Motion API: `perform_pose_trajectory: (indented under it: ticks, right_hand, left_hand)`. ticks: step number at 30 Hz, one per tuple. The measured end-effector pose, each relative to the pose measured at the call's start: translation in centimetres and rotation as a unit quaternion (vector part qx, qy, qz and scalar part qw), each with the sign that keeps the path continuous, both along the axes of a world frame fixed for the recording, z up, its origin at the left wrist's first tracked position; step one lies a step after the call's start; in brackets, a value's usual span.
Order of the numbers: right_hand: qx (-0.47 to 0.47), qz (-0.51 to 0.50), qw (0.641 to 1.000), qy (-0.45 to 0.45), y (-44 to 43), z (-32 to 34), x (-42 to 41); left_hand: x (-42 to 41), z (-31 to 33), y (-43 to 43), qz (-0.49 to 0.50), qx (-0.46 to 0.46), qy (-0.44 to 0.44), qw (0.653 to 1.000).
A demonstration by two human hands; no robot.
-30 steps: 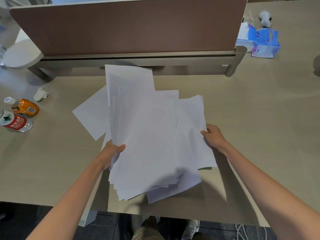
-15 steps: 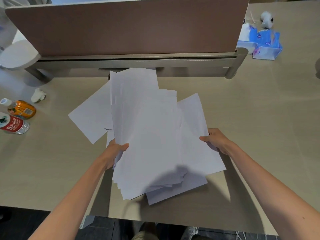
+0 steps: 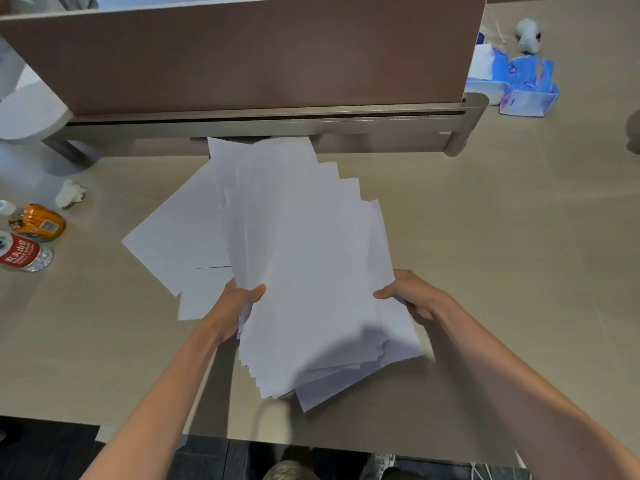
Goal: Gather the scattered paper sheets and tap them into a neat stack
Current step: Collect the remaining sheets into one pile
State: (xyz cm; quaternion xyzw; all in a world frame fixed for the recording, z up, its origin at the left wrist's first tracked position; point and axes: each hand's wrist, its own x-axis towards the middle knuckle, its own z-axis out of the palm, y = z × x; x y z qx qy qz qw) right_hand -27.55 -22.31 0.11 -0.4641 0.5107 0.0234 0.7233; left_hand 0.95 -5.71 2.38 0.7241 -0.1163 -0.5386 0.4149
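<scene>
Sheets (image 3: pixel 304 271) mostly gathered, edges fanned; your left hand (image 3: pixel 235 303) and right hand (image 3: pixel 412 296) each grip a side. 2 loose sheets (image 3: pixel 180 237) remain on desk (image 3: pixel 502 237), untapped.

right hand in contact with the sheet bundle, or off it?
Touching. The head view shows the right hand pinching the right edge of the sheet bundle, with its thumb lying flat on the top sheet.
</scene>
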Motion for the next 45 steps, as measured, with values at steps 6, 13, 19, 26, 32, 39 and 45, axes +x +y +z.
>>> perform_pose_trajectory:
  ticks: [6,13,19,26,32,39,45]
  right_hand:
    - [-0.053,-0.007,0.999,0.0,1.2,-0.4,1.2]
    - [-0.031,-0.14,0.99,-0.013,0.9,-0.9,-1.7]
    - [-0.014,-0.177,0.984,0.0,2.7,-1.2,-3.4]
    - [0.074,-0.114,0.989,-0.053,3.2,-0.7,-4.7]
    - [-0.039,-0.095,0.994,-0.033,4.1,-0.9,-3.9]
    - [-0.054,-0.203,0.976,-0.056,4.8,-0.4,-5.1]
    - [-0.037,-0.213,0.972,-0.097,4.8,1.3,-5.7]
  left_hand:
    - [-1.0,0.2,-0.5,-0.027,-0.026,-0.007,0.999]
    - [0.0,1.4,1.6,-0.029,-0.036,-0.003,0.999]
    - [-2.6,0.8,2.5,-0.052,-0.013,0.016,0.998]
    - [-5.7,-1.1,1.4,-0.097,0.026,0.101,0.99]
    - [-7.3,-1.6,1.1,-0.12,0.023,0.094,0.988]
    - [-6.7,0.2,1.6,-0.073,-0.017,-0.065,0.995]
    - [-5.1,2.7,2.2,-0.001,-0.052,-0.079,0.996]
